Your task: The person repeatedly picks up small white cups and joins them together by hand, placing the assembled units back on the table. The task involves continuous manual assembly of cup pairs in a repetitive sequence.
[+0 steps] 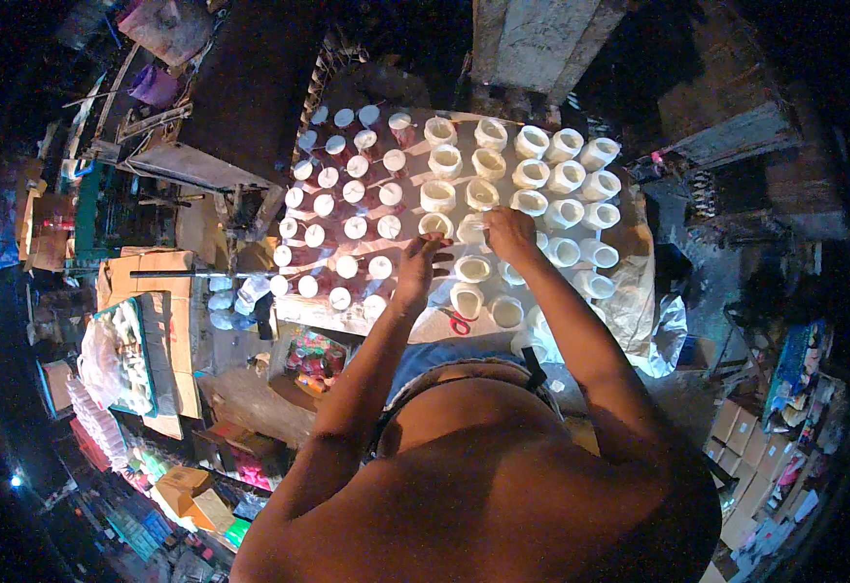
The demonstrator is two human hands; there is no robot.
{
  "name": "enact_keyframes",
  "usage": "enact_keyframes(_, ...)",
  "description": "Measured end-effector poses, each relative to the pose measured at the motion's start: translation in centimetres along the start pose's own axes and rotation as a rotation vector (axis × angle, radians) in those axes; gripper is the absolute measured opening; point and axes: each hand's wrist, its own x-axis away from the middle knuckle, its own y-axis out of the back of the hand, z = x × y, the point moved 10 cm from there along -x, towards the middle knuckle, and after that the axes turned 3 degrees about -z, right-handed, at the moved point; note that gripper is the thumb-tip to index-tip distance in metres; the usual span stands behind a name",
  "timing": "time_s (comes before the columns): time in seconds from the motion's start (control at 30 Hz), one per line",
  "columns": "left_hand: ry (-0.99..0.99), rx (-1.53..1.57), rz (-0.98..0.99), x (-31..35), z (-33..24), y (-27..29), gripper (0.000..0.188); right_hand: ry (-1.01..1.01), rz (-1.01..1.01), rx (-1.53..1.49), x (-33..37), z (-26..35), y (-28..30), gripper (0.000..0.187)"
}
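Note:
Rows of white open-topped containers [485, 194] stand upright on a covered table [410, 325] in front of me. My left hand [422, 269] is beside one white container [435, 226], its fingertips near the rim and its fingers partly spread. My right hand [512, 236] is closed at the edge of the neighbouring container [470, 229]; what its fingers pinch is too small to tell. On the table's left half stand several dark red cylinders with round white tops [355, 191]. Red-handled scissors [460, 325] lie at the near edge, close to my body.
A wooden post-like block [541, 44] rises behind the table. At lower left are a box of colourful packets [316, 364], a cardboard sheet [182, 340] and a green-edged tray with white items [135, 358]. A crumpled silvery sheet [670, 335] hangs at the table's right corner.

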Motion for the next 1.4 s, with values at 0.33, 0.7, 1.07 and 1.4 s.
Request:
enact_keyframes(0.33,0.340,0.415,0.332,0.8,-2.0,-7.1,0.071,0.157,-0.111,-0.311,8.8,9.4,17.4,0.031)
enact_keyframes(0.7,-0.307,-0.177,0.696,7.0,-10.5,-10.7,0.030,-0.108,0.031,-0.930,11.8,4.4,16.2,0.032)
enact_keyframes(1.07,-0.464,-0.386,0.426,11.8,-13.6,-14.2,0.008,-0.147,-0.144,-1.171,13.5,6.1,18.8,0.025)
enact_keyframes(1.4,-0.472,-0.229,0.390,11.5,-13.8,-12.4,0.006,-0.151,-0.179,-1.095,13.9,6.1,19.8,0.023)
